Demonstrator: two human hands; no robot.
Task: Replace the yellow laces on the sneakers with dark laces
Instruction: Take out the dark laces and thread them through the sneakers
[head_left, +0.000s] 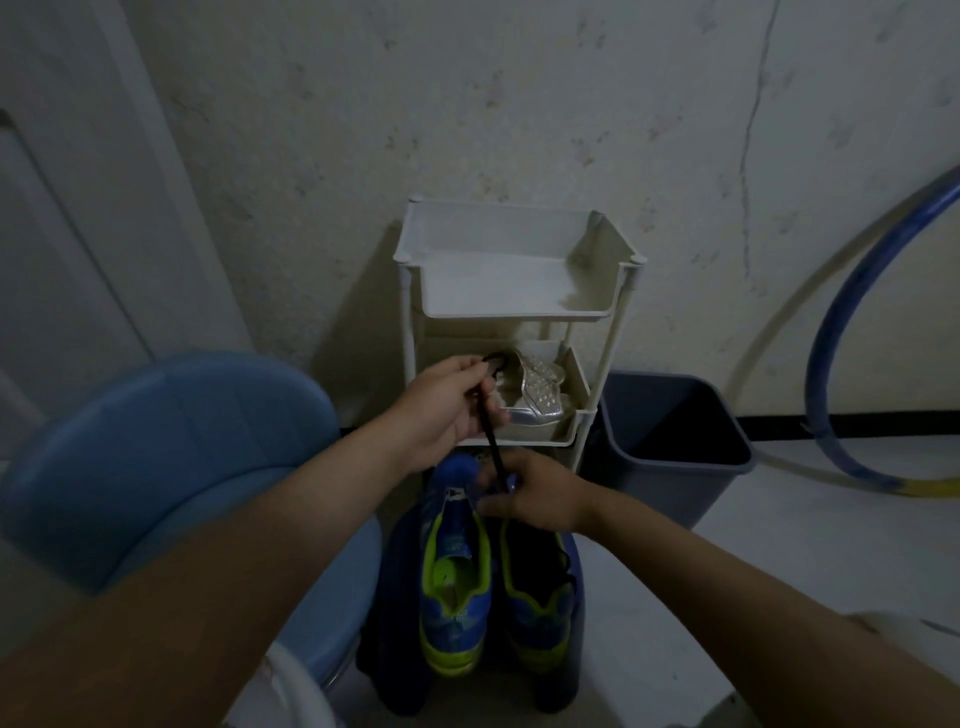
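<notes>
Two blue sneakers with lime-green lining stand side by side on a dark surface: the left sneaker (454, 587) and the right sneaker (540, 597). A dark lace (491, 441) runs taut from the toe end of the right sneaker up to my left hand (447, 402), which grips its looped upper end. My right hand (530, 491) pinches the lace low down, at the front of the right sneaker, hiding its eyelets. No yellow lace is visible.
A white tiered rack (519, 291) stands against the wall just behind my hands, with silver shoes (535, 395) on its middle shelf. A blue chair (171, 467) is at the left, a grey bin (675, 436) at the right, a blue hoop (841, 338) beyond.
</notes>
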